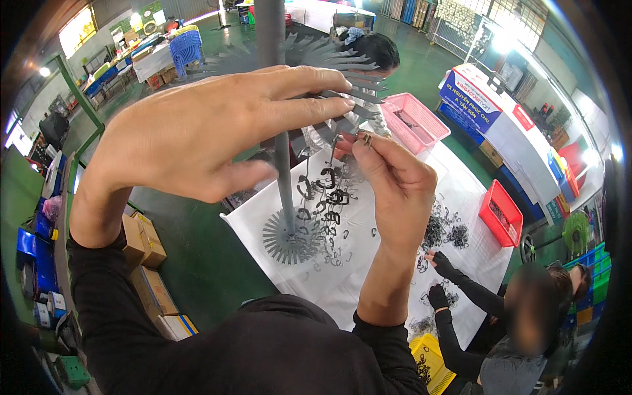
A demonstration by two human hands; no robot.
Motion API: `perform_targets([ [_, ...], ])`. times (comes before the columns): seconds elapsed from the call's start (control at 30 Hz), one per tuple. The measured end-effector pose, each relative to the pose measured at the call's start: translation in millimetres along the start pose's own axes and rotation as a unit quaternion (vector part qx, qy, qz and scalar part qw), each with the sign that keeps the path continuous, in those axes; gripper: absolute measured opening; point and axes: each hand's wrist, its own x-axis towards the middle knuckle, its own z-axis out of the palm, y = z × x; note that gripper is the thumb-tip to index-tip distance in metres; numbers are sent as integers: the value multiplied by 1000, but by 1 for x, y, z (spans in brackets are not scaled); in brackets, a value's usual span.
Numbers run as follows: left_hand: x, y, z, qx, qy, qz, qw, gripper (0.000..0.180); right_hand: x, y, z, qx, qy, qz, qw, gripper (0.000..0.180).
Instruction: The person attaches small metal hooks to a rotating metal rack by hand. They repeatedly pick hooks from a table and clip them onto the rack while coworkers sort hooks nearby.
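Observation:
An upright grey pole [270,33] carries a disc with many grey teeth [237,60] at its upper part. My left hand [210,128] reaches across the pole with fingers stretched out and thumb apart; its fingertips lie by the disc's right-hand teeth. Just below them, my right hand [400,191] pinches a small dark bent piece [367,139] at the disc's edge. Several black curved hooks [334,191] hang below the disc, beside the pole. A lower slotted disc [276,242] surrounds the pole near the white table [342,289]. My left palm hides part of the upper disc.
A person with dark hair [375,51] is across the table. At right, another person's gloved hand [437,297] is among loose black pieces [454,232]. A pink basket [413,118], a red basket [501,214] and a yellow basket [438,368] stand around the table. Cardboard boxes [148,240] are at left.

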Motion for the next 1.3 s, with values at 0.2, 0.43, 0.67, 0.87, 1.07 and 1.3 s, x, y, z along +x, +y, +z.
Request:
perform_targets([
  [0.2, 3, 8, 12, 9, 73, -5, 997, 71, -1, -3, 7, 17, 20, -15, 1000, 15],
  [0.43, 4, 22, 17, 16, 98, -41, 994, 64, -9, -3, 4, 55, 56, -32, 996, 12],
  [0.67, 6, 11, 20, 16, 116, -37, 992, 63, -2, 8, -15, 36, 57, -40, 997, 10],
  [0.87, 10, 10, 19, 57, 161, -65, 983, 71, 1, 6, -19, 14, -45, 62, 997, 12],
  [1.07, 8, 5, 21, 41, 202, -59, 977, 59, 4, 10, 15, 34, 55, 24, 998, 14],
  [1.3, 5, 2, 23, 25, 177, -56, 982, 53, 12, 4, 28, 56, 53, 15, 997, 15],
])
